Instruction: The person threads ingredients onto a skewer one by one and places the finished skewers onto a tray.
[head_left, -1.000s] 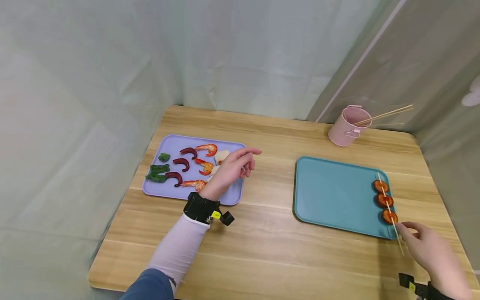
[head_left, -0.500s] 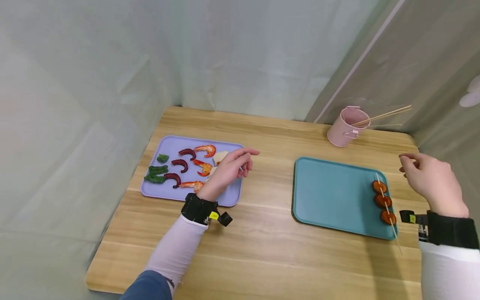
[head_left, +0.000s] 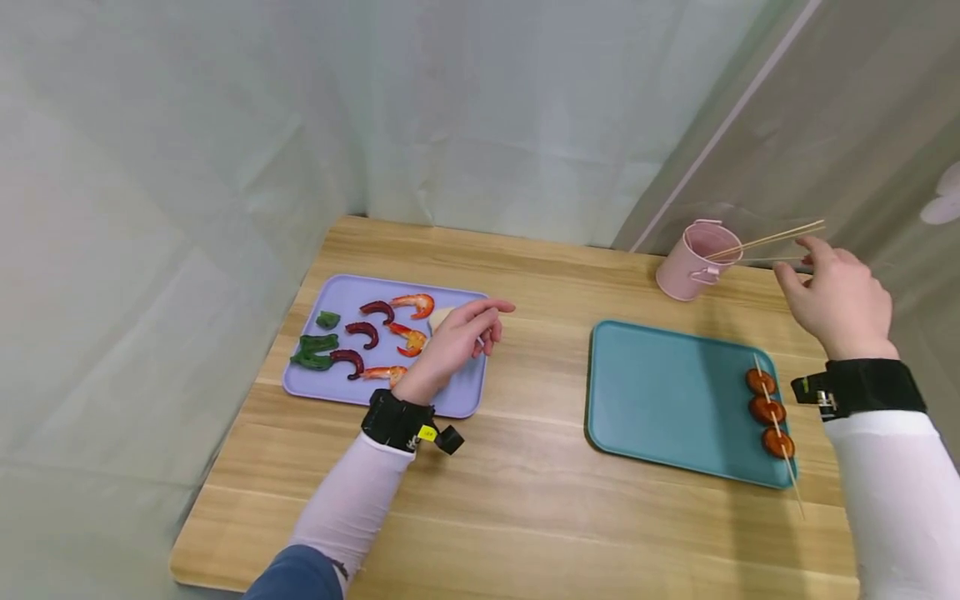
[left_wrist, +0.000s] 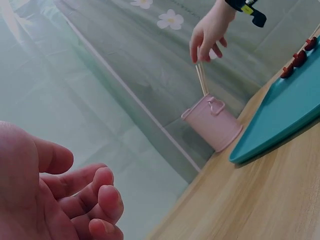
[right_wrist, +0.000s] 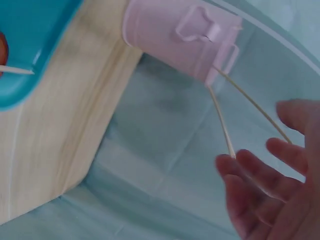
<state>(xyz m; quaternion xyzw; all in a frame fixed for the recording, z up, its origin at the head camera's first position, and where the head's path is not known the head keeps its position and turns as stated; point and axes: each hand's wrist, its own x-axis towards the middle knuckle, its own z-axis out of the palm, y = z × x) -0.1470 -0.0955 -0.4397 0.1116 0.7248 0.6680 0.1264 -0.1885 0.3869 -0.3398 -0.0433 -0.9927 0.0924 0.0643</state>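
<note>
My right hand (head_left: 840, 300) is at the far ends of the thin bamboo skewers (head_left: 783, 236), which lean out of a pink pail (head_left: 697, 262). In the right wrist view its thumb and fingers (right_wrist: 250, 172) stand apart around the skewer tips. My left hand (head_left: 457, 342) hovers over the right side of a lilac tray (head_left: 465, 404), fingers loosely curled and holding nothing. That tray bears green pepper pieces (head_left: 313, 360), dark red curled tentacles (head_left: 362, 333), shrimp (head_left: 408, 337) and a pale piece (head_left: 438, 318) partly hidden by the hand.
Right of the middle lies a teal tray (head_left: 660, 400). Along its right edge rests a skewer with three round reddish-brown slices (head_left: 767, 410), its lower end jutting past the rim. Curtains (head_left: 525, 125) hang behind the wooden table (head_left: 540, 500).
My right hand has left the skewer of slices on the teal tray, rising and moving back to the skewers in the pail. The left hand has stayed nearly still.
</note>
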